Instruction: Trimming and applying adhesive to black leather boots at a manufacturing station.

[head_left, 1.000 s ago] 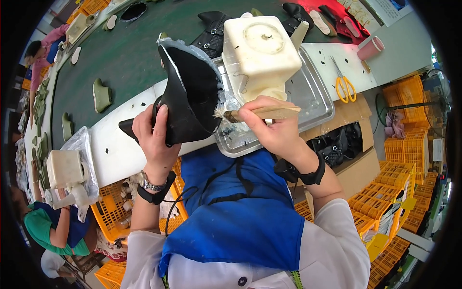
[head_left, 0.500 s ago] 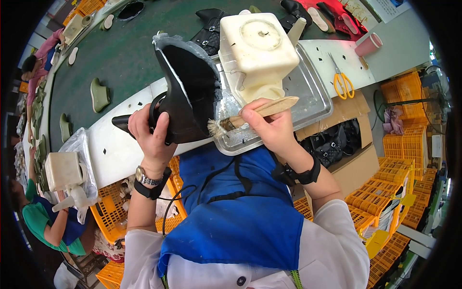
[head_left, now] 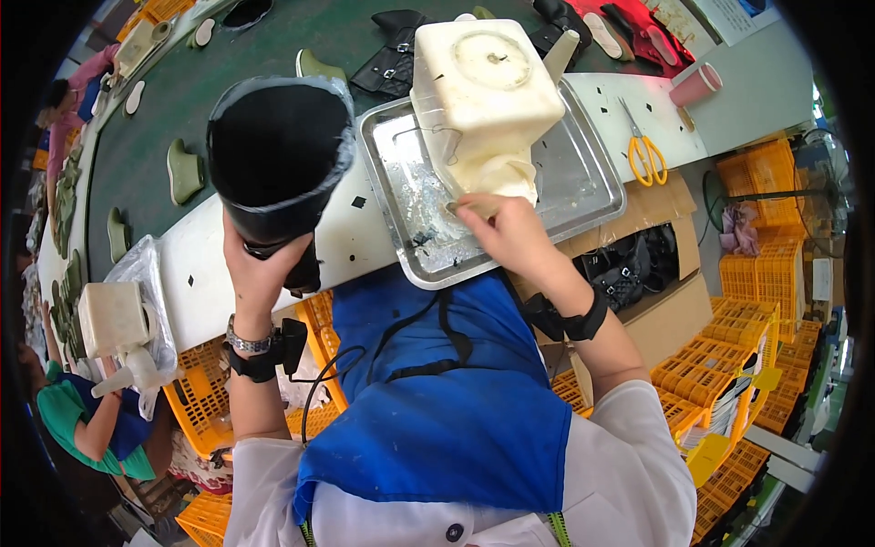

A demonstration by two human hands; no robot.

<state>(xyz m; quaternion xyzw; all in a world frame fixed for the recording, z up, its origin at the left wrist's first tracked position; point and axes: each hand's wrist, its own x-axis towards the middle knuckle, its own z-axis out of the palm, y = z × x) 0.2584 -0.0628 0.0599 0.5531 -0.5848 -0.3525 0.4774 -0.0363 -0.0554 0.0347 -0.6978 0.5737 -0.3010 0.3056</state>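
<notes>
Head view: left hand (head_left: 260,273) grips black boot (head_left: 278,164) from below, opening upward.

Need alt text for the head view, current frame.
A person's left hand holds up a black boot while the right hand reaches into a metal tray beside a cream plastic canister. Yellow scissors lie on the white bench.

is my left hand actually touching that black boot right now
Touching. The head view shows the left hand wrapped around the lower part of the black boot, fingers pressed against it, holding it up above the white table edge.
</notes>
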